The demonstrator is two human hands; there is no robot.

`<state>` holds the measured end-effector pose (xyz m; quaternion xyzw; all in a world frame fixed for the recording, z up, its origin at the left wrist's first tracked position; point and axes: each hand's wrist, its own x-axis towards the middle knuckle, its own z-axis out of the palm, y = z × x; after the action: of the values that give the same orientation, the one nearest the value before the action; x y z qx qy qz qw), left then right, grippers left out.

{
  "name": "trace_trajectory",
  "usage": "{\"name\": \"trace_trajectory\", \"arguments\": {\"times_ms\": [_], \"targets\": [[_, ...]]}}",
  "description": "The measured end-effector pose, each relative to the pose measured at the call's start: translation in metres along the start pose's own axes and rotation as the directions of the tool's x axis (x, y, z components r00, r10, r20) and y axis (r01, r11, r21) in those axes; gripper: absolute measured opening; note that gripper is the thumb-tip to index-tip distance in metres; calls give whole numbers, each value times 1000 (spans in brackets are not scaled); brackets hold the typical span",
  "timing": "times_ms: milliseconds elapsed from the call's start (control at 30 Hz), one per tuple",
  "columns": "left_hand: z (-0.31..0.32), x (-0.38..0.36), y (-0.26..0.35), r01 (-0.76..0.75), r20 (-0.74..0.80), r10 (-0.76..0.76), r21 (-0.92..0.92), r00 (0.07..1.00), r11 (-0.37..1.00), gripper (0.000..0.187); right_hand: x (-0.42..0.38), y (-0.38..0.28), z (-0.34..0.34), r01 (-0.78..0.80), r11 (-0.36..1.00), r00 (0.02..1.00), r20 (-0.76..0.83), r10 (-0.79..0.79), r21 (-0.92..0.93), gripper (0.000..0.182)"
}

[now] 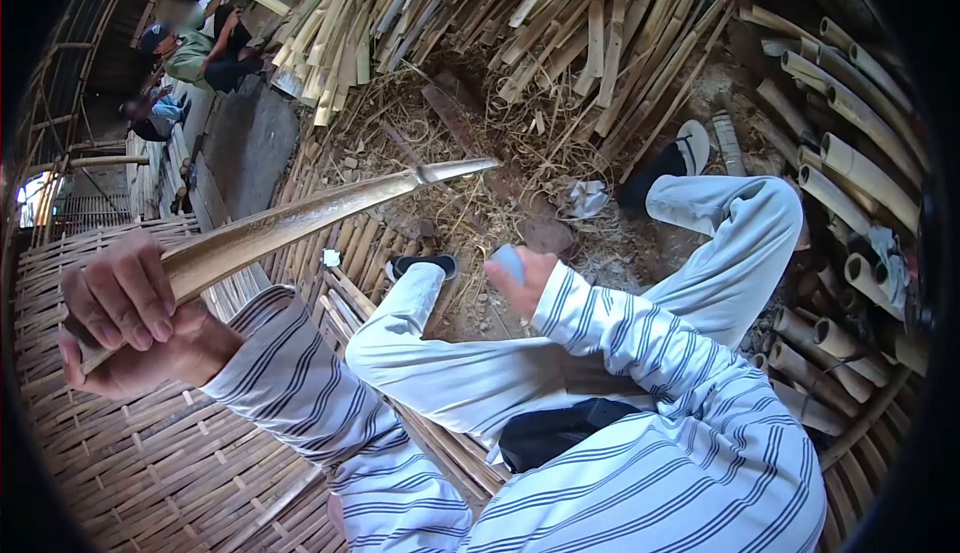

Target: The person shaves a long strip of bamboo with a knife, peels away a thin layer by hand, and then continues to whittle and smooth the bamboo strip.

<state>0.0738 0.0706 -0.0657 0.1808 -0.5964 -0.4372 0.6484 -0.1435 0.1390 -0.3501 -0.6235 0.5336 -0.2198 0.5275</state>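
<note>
My left hand [140, 318], at the left, is closed round one end of a long split bamboo strip [290, 228]. The strip slants up and to the right. A node shows near its far, narrow end, and its hollow inner side is partly seen. Near the middle, above my lap, my right hand [530, 281] is closed on a small blue-grey object [510, 263]. Only part of this object shows between the fingers, and I cannot make out its kind. My right hand is apart from the strip.
Split bamboo strips [560, 23] lie heaped at the far side, with shavings [480, 133] on the ground before them. Cut bamboo poles [860, 163] are stacked at right. Woven bamboo matting [150, 463] lies at left. A person in a green shirt [188, 58] sits at upper left.
</note>
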Motion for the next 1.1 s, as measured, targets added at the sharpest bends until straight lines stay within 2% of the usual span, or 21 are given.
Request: {"name": "trace_trajectory", "arguments": {"times_ms": [67, 133, 167, 200, 267, 333, 433, 533, 667, 733, 833, 867, 933, 1000, 1033, 1067, 1100], "targets": [[-1, -1, 1, 9, -21, -8, 28, 1000, 1000, 28, -5, -7, 3, -1, 998, 999, 48, -2, 60, 37], [-1, -1, 1, -34, -70, 42, 111, 997, 993, 33, 4, 16, 18, 15, 999, 1000, -18, -16, -41, 35], [-1, -1, 0, -27, -50, 32, 96, 998, 995, 33, 8, 27, 23, 22, 995, 998, -52, -27, -94, 34], [0, 0, -1, -20, -29, 22, 83, 999, 996, 33, 15, 40, 24, -65, 997, 997, 34, 67, -44, 44], [-1, 1, -1, -14, 0, 14, 59, 1000, 998, 33, 32, 72, 45, -200, 968, 978, -85, 189, -154, 42], [-8, 3, 0, -25, 18, 24, 35, 1000, 999, 33, 61, 117, 50, -299, 928, 951, 6, 308, -221, 50], [-3, 1, 1, -26, 47, 24, 47, 999, 999, 33, 79, 151, 42, -482, 851, 872, -13, 490, -208, 57], [-2, 2, -4, -14, 236, 24, -47, 971, 999, 34, 74, 145, 49, -434, 897, 901, -37, 433, -81, 56], [-7, 1, -1, 0, 187, 6, -35, 982, 999, 30, 60, 108, 38, -289, 948, 948, -97, 302, 134, 55], [-17, 1, 1, -8, 138, 8, -5, 990, 1000, 31, 51, 91, 30, -274, 950, 952, -98, 290, 151, 57], [-32, 5, 4, 36, 217, -14, -100, 976, 994, 31, 41, 68, 16, -175, 977, 978, -94, 187, 122, 57], [-27, 8, -2, 71, 266, -12, -214, 964, 974, 32, 39, 61, 12, -118, 988, 989, -83, 126, 104, 54], [-31, 5, 1, 54, 177, -17, -208, 984, 977, 33, 35, 37, 2, -20, 996, 1000, -16, 22, 85, 55], [-41, 0, 9, 92, 106, -66, -264, 992, 960, 35, 40, 20, 1, -7, 999, 998, 62, 3, 54, 55], [-49, 2, 10, 59, 120, -28, -265, 992, 962, 34, 44, 17, 2, 4, 999, 995, 100, -8, 42, 55], [-56, 5, 10, 26, 136, 11, -266, 991, 964, 34, 51, 19, 4, -50, 993, 994, 107, 38, 111, 54], [-63, 6, 10, -9, 151, 51, -266, 987, 964, 34, 59, 27, 7, -53, 995, 996, 76, 47, 82, 55]]}}
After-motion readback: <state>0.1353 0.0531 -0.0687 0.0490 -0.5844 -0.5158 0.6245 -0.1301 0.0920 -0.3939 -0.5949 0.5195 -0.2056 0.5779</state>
